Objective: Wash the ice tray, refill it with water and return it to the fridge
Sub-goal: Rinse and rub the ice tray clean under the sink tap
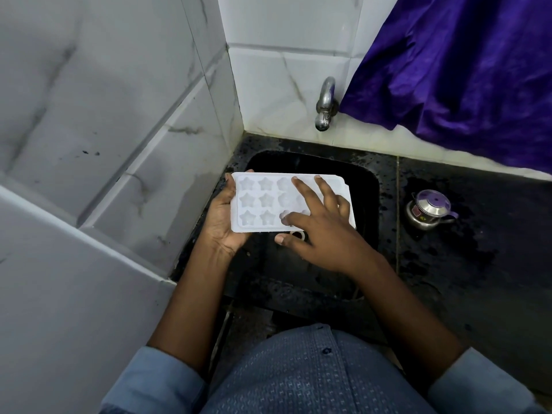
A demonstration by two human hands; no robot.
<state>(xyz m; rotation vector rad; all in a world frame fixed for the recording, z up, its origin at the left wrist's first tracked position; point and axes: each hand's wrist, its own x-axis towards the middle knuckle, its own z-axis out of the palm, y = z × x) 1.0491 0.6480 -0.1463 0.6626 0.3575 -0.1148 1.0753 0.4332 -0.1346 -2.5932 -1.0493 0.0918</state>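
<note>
A person holds a white star-mould ice tray point(263, 204) over a black sink point(367, 186).
Head view: the left hand point(222, 218) has its grip pinching the tray's left end; the right hand point(324, 227) lies on top, fingers spread, under a wall tap point(325, 104). A small steel pot point(428, 209) stands on the wet black surface point(478, 264).

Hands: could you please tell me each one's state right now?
Left hand: closed on the ice tray.
Right hand: open, fingers spread on the tray.
</note>
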